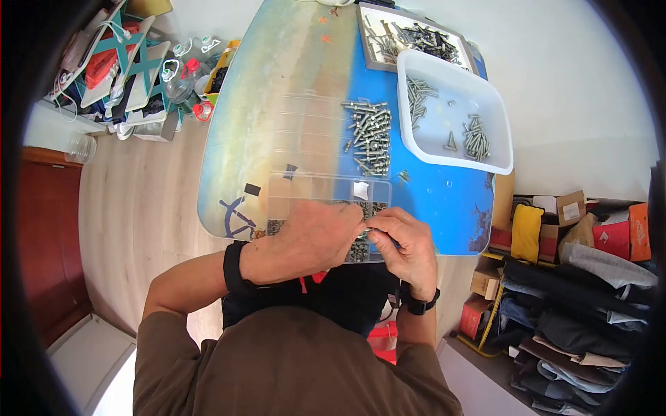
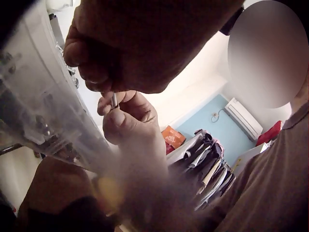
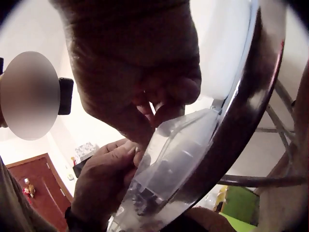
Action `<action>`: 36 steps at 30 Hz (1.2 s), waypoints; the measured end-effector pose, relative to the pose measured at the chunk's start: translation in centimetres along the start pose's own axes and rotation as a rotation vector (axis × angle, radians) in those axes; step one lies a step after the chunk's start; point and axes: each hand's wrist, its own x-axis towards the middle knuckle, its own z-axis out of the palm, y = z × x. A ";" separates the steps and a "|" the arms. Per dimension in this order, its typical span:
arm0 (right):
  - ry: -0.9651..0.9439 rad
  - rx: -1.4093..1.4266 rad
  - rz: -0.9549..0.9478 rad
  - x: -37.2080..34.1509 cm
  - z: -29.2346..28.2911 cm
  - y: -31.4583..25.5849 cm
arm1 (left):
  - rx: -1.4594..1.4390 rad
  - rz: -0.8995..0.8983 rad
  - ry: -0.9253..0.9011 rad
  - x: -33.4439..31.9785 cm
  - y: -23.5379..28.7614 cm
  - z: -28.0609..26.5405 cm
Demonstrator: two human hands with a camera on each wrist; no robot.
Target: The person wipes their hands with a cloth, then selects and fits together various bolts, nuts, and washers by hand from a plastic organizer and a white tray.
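Over the clear compartment box [image 1: 302,186], my left hand [image 1: 305,236] and right hand [image 1: 404,244] meet fingertip to fingertip. Between them is a short silver bolt [image 2: 114,100], pinched by the right thumb and forefinger. Curled left fingers close around the bolt's other end, which they hide. Small metal fasteners fill several compartments of the box, partly covered by the hands. Just beyond its open clear lid lies a pile of bolts [image 1: 372,139], seemingly with nuts or sleeves on them.
A white plastic tub [image 1: 504,142] with loose screws in two heaps stands at the right of the table [image 1: 444,215]. Behind it, a shallow box [image 1: 380,66] holds more bolts and dark fasteners. Folded clothes [image 1: 576,333] are stacked at the right; bottles [image 1: 179,87] stand at the left.
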 end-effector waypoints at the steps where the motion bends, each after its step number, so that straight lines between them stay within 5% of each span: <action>1: -0.010 -0.004 0.017 -0.1 0.0 0.0 | 0.009 -0.003 -0.009 0.0 0.0 0.0; 5: -0.005 0.002 0.132 -0.2 -0.3 -0.5 | -0.001 0.028 0.006 0.1 0.0 0.1; 7: -0.032 0.000 -0.042 -0.6 0.1 1.4 | 0.017 0.014 -0.012 0.2 0.0 0.2; 11: -0.003 -0.025 -0.042 -1.0 0.2 1.2 | 0.021 -0.005 -0.041 0.2 0.0 0.5; 16: 0.208 0.026 0.139 -2.0 -0.1 0.4 | 0.054 -0.111 0.043 0.0 -0.8 -0.9; 20: 0.178 -0.014 0.082 -2.5 -0.3 0.6 | 0.051 -0.100 0.185 -1.0 -1.6 -3.2; 22: 0.085 -0.086 0.004 -2.0 0.1 0.2 | 0.055 -0.247 0.156 -1.7 -1.8 -4.2; 36: 0.102 -0.178 0.134 -1.9 0.7 -0.2 | -0.060 -0.345 0.315 -5.2 -5.6 -4.6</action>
